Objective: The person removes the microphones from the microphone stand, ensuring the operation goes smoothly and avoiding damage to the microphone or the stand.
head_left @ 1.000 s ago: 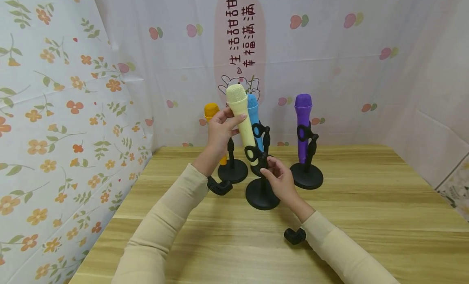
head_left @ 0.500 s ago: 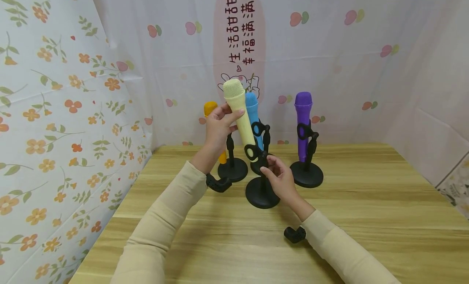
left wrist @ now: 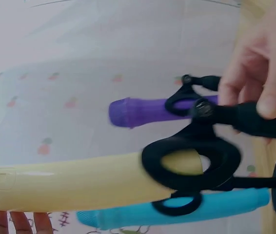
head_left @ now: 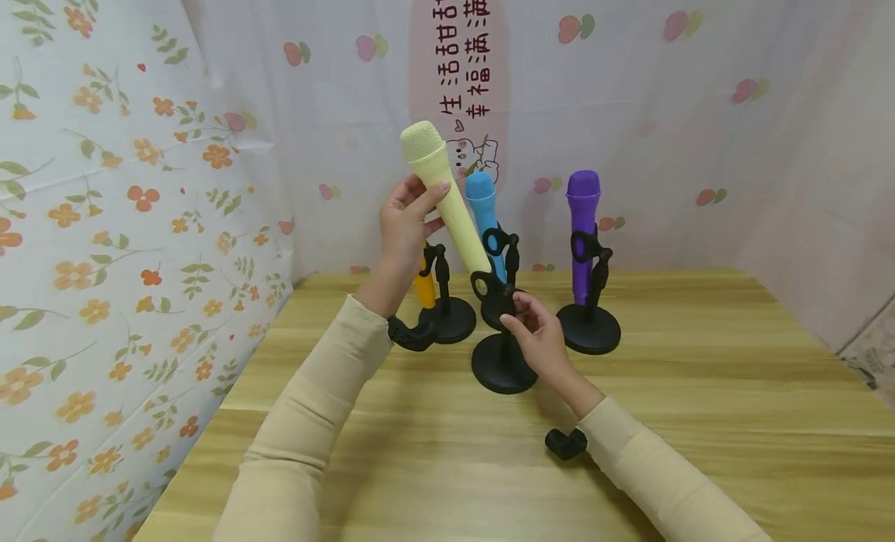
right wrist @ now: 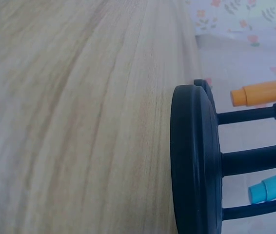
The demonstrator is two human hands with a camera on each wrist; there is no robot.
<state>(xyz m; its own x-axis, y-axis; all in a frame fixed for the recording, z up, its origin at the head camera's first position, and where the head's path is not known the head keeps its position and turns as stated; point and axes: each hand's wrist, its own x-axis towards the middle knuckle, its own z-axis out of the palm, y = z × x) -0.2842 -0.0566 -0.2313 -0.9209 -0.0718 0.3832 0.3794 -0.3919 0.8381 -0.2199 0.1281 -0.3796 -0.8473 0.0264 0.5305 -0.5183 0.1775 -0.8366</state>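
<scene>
My left hand [head_left: 405, 224] grips a pale yellow microphone [head_left: 457, 220] just below its mesh head. The microphone leans up to the left, and its lower end sits in the ring clip [left wrist: 151, 168] of a black desk stand [head_left: 503, 369]. Fingers and thumb of my right hand [head_left: 544, 342] pinch the stand's upper post, below the clip. In the right wrist view the stand's round base [right wrist: 191, 156] appears side-on; the right hand is out of sight there.
Behind stand a blue microphone [head_left: 481, 196], a purple microphone [head_left: 583, 208] and an orange microphone [head_left: 425, 290], each in a black stand. The left arm partly hides the orange one. Black wrist-worn pieces show beside both sleeves. Patterned cloth hangs behind the wooden table [head_left: 699, 387].
My left hand has drawn the yellow microphone up and left, so its lower end no longer sticks out below the ring. The right hand keeps its hold on the stand.
</scene>
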